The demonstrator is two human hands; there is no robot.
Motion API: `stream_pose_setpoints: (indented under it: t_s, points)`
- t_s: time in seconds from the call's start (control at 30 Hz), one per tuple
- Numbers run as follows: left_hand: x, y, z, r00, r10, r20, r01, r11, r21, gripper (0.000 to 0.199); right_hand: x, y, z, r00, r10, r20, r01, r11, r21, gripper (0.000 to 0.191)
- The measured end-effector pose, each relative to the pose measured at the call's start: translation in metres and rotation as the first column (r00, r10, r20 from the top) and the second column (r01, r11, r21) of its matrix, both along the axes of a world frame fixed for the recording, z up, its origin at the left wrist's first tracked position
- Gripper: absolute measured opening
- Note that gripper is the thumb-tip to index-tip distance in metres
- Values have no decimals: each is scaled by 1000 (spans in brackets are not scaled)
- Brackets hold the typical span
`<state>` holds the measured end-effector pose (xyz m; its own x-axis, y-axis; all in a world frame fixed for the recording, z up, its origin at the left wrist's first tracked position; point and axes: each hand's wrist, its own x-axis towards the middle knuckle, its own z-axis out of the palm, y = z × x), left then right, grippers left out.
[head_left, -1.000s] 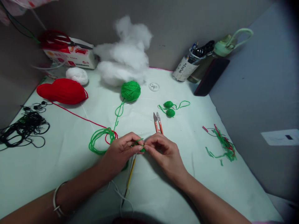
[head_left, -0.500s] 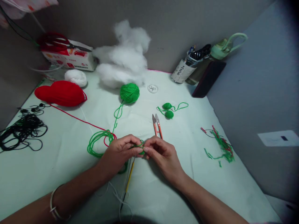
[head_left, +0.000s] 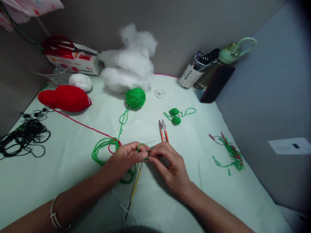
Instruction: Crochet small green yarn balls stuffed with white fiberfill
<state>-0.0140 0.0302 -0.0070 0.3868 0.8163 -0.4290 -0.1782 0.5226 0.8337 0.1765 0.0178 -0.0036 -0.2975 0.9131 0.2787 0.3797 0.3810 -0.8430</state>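
Note:
My left hand (head_left: 127,158) pinches a small piece of green yarn work (head_left: 146,156) between thumb and fingers, with a strand looped over a finger. Fingertips of my right hand (head_left: 171,166) are closed against the same piece from the right; most of it is hidden. Below them a yellow-handled crochet hook (head_left: 136,186) slants down, its metal end close to my left thumb. Loose coils of green yarn (head_left: 98,155) lie beside my left hand, running to a green yarn ball (head_left: 135,98). Just beyond my right hand are orange-handled thread snips (head_left: 165,136), blades apart.
Two small green crocheted pieces (head_left: 175,116) lie beyond the snips. White stuffing (head_left: 131,61), red yarn (head_left: 65,98) and white yarn (head_left: 81,82) sit at the back. Black cord (head_left: 29,136) is at left, yarn scraps (head_left: 233,153) at right. A phone (head_left: 217,84) leans near a bottle (head_left: 228,55).
My fingertips have shifted slightly around the green piece, and the strand over my left finger now shows as a raised loop. The view has tilted a little.

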Motion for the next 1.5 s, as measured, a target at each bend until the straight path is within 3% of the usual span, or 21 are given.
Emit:
stream_pose_setpoints:
  t_s: [0.37,0.53,0.73,0.9,0.97,1.07,1.13,1.2,1.27,1.33,1.4,1.5]
  points:
    - [0,-1,-2,999,15,35,-15,1000,6,23,0,1,3,999,15,-49,-16,1000,-21,7]
    - [0,0,0,1000,17,2,-17,1000,23,23,-3,1,3,998,-39,-53,32,993,-115,7]
    - [2,1,-7,997,12,73,-15,999,38,23,-3,6,9,978,-122,-170,58,938,-341,10]
    - [3,1,-9,978,105,178,-100,994,-37,29,0,10,9,899,-250,-361,34,859,-511,16]
    - [3,1,-6,984,94,153,-90,996,-28,26,0,11,8,867,-302,-397,34,829,-558,19]
    - [2,1,-2,999,1,37,-4,996,89,12,0,12,7,837,-343,-427,47,822,-567,18]
    - [1,1,-1,998,-30,-59,41,982,187,12,0,10,8,839,-347,-420,96,853,-513,19]
    - [1,0,-1,993,-39,-115,65,971,230,15,-1,6,9,873,-322,-366,177,909,-378,17]
    - [0,0,-1,991,-55,-118,79,974,212,19,-2,0,11,935,-244,-256,211,966,-151,15]
    - [-1,0,0,992,-68,-110,88,980,180,24,-3,-5,11,989,-112,-92,121,987,108,19]
    - [-2,1,1,992,-67,-111,85,983,161,27,-4,-8,11,997,9,75,-31,954,300,24]
    - [-3,0,3,995,-50,-82,57,995,81,25,-5,-8,10,976,101,195,-185,858,480,23]
